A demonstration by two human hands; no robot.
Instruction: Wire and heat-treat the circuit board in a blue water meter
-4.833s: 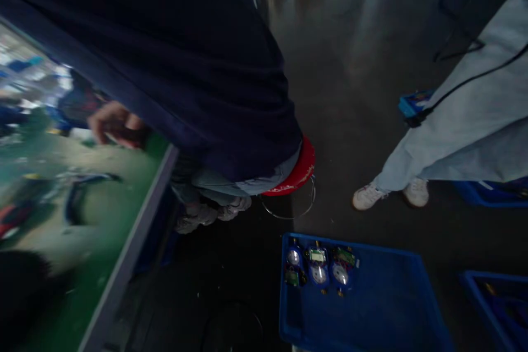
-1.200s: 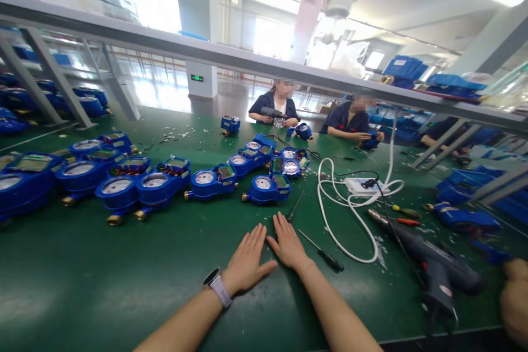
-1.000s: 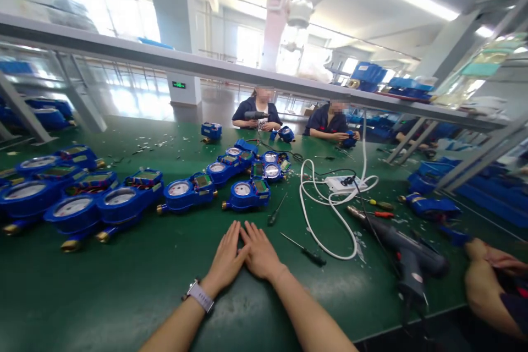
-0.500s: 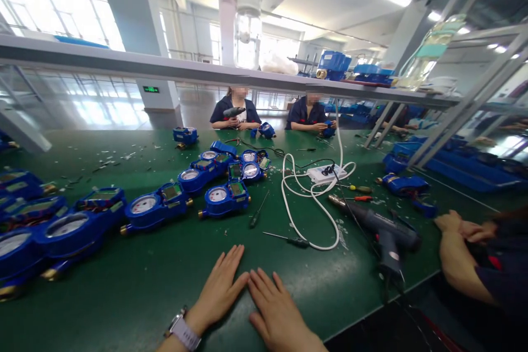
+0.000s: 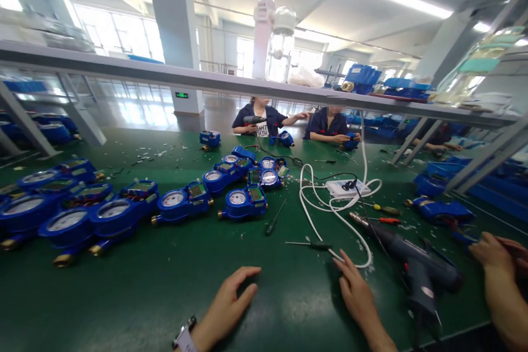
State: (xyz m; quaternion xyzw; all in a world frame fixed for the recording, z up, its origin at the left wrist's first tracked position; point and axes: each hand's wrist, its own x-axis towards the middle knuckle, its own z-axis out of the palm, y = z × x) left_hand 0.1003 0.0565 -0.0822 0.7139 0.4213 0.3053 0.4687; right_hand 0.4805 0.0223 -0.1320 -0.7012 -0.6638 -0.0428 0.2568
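My left hand (image 5: 231,301), with a watch (image 5: 184,335) on its wrist, is above the green table with thumb and fingers apart and nothing in them. My right hand (image 5: 355,286) is open, its fingertips beside the white cable (image 5: 363,242) and close to the handle of a dark screwdriver (image 5: 317,245). I cannot tell whether they touch. A second dark screwdriver (image 5: 275,219) lies farther off. Blue water meters (image 5: 239,202) with round dials and small displays stand in a line to the left. A heat gun (image 5: 412,264) rests right of my right hand.
A white power strip (image 5: 344,188) lies mid-table, with a yellow-handled screwdriver (image 5: 385,209) and an orange-handled tool (image 5: 388,220) near it. A shelf (image 5: 231,83) spans the table. A co-worker's hands (image 5: 495,253) are at the right; two people sit opposite.
My hands, flat and close together before, have moved apart. My right hand has gone right toward the cable and screwdriver. The view has shifted left. A person opposite has stretched out an arm.
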